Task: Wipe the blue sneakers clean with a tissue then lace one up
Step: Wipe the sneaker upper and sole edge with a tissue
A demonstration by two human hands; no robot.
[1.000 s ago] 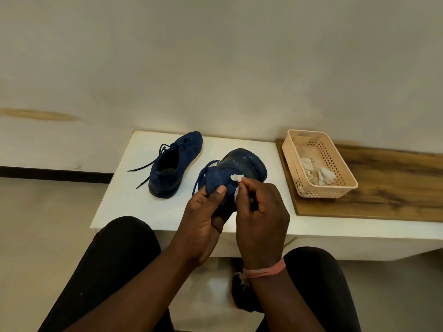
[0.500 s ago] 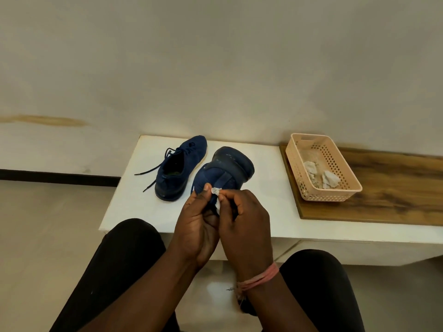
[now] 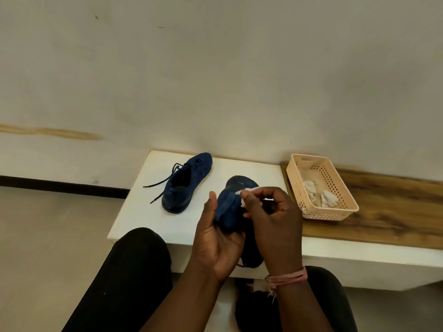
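You hold the sneaker [image 3: 230, 207] in the air in front of your lap, over the near edge of the white bench [image 3: 148, 212], and it now sits higher and more open to view than half a second ago, when both hands were bunched close over its heel end. Your left hand [image 3: 215, 238] cups it from below and from the left, fingers curled round the upper and thumb standing up alongside. Your right hand [image 3: 271, 219] has swung out to the right of that grip and risen, so its fingertips now pinch the tissue [image 3: 248, 191] against the top of the shoe, just beyond your left thumb. That reads as a fresh wiping stroke on a new patch, so the cleaning step looks unfinished and lacing has not begun. The second sneaker [image 3: 185, 182] lies well beyond and to the left of the held one, on the bench, laces trailing loose (whether it has been wiped, you cannot tell). To the right of your hands the basket [image 3: 345, 207] holds crumpled tissues [image 3: 321, 196].
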